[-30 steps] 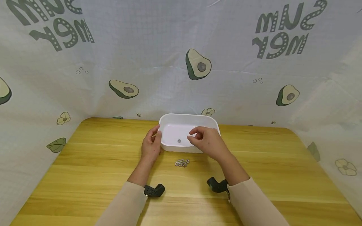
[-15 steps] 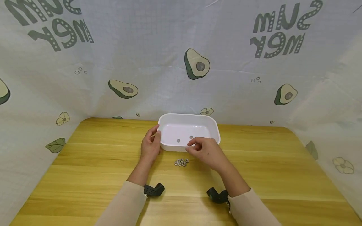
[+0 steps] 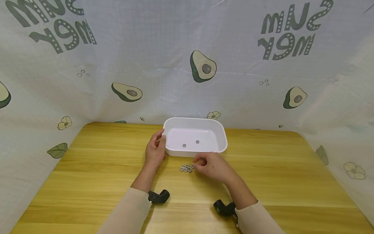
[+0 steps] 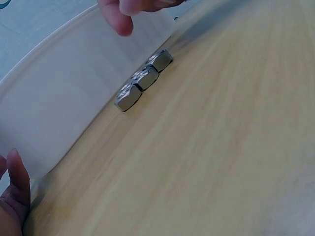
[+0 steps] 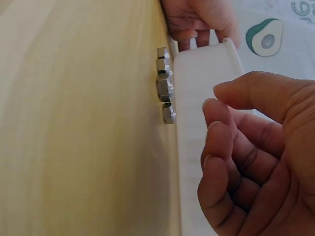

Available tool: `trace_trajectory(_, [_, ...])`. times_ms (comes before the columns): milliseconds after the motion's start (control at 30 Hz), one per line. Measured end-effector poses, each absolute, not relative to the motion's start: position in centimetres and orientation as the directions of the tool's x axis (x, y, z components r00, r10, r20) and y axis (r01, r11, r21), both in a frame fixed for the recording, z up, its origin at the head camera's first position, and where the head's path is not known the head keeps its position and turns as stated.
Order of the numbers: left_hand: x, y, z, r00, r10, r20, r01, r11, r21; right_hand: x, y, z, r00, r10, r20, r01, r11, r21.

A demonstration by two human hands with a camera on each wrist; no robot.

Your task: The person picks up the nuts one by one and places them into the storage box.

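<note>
A white plastic tray (image 3: 194,153) with rounded corners stands near the table's far edge, two small metal hex nuts (image 3: 197,142) lying apart on its floor. My left hand (image 3: 155,152) holds the tray's left end, fingers and thumb at the rim and outer wall. In front of the tray a cluster of several hex nuts (image 3: 185,169) lies on the wood, also seen in the left wrist view. My right hand (image 3: 212,166) is just right of these nuts. In the right wrist view its fingers curl loosely, thumb and index finger slightly apart, with nothing visible between them.
The wooden table (image 3: 102,182) reaches widely to both sides. Directly behind the tray hangs a pale cloth (image 3: 163,65) printed with avocados. Each wrist carries a black camera mount (image 3: 159,197) close to the tabletop.
One second ago a single nut showed in the tray; now two show. My right hand has drawn back from above the tray down to the cluster. The left hand stays put.
</note>
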State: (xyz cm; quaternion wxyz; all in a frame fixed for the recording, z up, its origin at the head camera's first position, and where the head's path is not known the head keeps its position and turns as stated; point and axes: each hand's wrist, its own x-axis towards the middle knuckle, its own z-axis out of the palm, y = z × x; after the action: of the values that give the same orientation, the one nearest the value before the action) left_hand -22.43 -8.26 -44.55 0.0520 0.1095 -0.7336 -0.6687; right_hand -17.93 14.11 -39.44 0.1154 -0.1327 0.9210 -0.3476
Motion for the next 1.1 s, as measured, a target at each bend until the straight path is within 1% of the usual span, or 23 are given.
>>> trace_trajectory(300, [-22.5,-8.1,-44.5,-0.973,-0.221,-0.066,-0.084,0.076,0.994,-18.2,14.7,-41.0,-0.921,-0.372,-0.113,-0.197,0.698,-0.688])
trace_trajectory(467, [-22.4,-8.1,-44.5,-0.973,-0.219,-0.071,-0.09,0.077,0.993,-18.3,14.6,-41.3,-0.923,-0.364,-0.123,-0.187,0.705,-0.684])
trace_trajectory(567, [-22.3,-8.1,-44.5,-0.972,-0.223,-0.076,-0.096,0.077,0.992,-18.2,14.5,-41.4,-0.921,-0.375,-0.106,-0.214,0.714,-0.667])
trace_trajectory(667, [-22.3,-8.2,-44.4,-0.973,-0.225,-0.059,-0.077,0.071,0.995,-18.1,14.4,-41.5,-0.916,-0.395,-0.072,-0.261,0.723,-0.639])
trace_trajectory(767, [-22.2,-8.2,-44.4,-0.974,-0.221,-0.046,-0.061,0.062,0.996,-18.0,14.2,-41.6,-0.916,-0.398,-0.055,-0.279,0.728,-0.626])
trace_trajectory(1100, [-22.1,-8.4,-44.5,-0.975,-0.219,-0.046,-0.059,0.056,0.997,-17.8,13.8,-41.6,-0.931,-0.355,-0.084,-0.234,0.758,-0.609])
